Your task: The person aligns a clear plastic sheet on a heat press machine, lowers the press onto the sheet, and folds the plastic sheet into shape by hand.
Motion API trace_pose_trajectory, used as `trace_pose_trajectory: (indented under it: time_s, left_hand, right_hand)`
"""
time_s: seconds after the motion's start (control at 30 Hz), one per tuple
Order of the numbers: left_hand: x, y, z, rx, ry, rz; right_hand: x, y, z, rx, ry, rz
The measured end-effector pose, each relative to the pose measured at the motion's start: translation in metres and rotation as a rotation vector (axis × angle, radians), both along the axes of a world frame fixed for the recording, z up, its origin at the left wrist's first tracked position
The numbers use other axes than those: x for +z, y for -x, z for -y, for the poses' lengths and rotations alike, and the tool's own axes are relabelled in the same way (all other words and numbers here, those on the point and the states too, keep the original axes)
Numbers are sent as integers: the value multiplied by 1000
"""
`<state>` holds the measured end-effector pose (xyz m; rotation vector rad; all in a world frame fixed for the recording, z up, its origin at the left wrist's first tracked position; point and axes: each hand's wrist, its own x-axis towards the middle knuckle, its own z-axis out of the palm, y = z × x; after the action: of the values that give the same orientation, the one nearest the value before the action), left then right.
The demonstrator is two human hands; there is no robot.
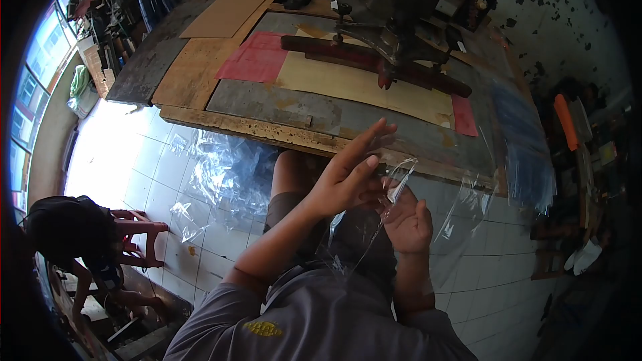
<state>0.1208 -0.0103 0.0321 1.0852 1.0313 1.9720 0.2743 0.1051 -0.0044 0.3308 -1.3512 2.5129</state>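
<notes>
My left hand [352,175] is above my lap, with its index finger stretched toward the table and its thumb apart. Its lower fingers bend around clear plastic film [400,184], a creased edge of which stands up between my hands. My right hand [408,226] is turned palm up beside it, thumb raised. Its fingers curl at the film and are partly hidden by it and by my left hand. More of the transparent film hangs below my hands and off to the right, where its outline is hard to follow.
Before me stands a worn table [254,130] bearing a dark metal press-like device [374,60] over yellow and pink sheets. Stacked plastic sheets [528,160] hang over its right edge. Crumpled plastic [227,167] lies on the tiles. Left are a red stool [140,237] and another person [73,234].
</notes>
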Motion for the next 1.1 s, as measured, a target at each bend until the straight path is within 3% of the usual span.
trace_pose_trajectory:
  time_s: [0.13, 0.33, 0.37, 0.57, 0.6, 0.83, 1.1]
  left_hand:
    - [-4, -3, -5, 39, -1, -29]
    - [-12, -8, -7, 54, 77, 19]
    - [-12, -8, -7, 56, 91, 28]
    - [12, -9, 6, 496, -5, -684]
    - [15, -8, 7, 441, -43, -716]
    - [18, -17, 2, 363, 32, -722]
    - [11, -16, -1, 377, 40, -671]
  right_hand:
    - [-6, 7, -1, 128, 339, -246]
    - [0, 9, 2, 114, 649, -335]
    - [1, 9, 1, 124, 653, -339]
    - [-1, 6, -3, 144, 590, -285]
    - [0, 6, -2, 134, 579, -274]
    - [0, 8, -1, 117, 594, -258]
    - [-6, 3, -1, 107, 373, -158]
